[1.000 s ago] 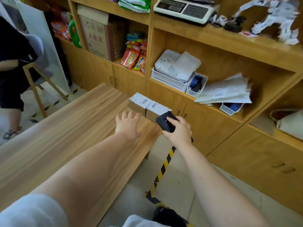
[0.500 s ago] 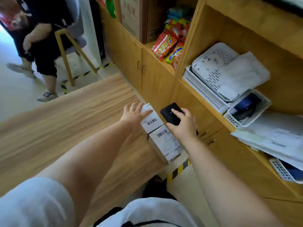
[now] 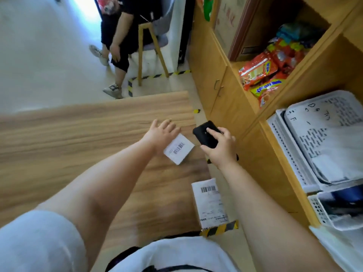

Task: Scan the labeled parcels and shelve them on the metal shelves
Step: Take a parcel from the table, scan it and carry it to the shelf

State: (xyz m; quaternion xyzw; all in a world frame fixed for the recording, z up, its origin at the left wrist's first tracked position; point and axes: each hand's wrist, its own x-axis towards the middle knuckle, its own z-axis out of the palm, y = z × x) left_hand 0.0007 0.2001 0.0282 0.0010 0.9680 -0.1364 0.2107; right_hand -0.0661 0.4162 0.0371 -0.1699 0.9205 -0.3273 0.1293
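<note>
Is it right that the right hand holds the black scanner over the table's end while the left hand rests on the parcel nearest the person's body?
Not quite. In the head view the left hand rests on the far parcel, not the near parcel by the person's body. The rest holds: the right hand grips the black scanner over the table's end.
</note>
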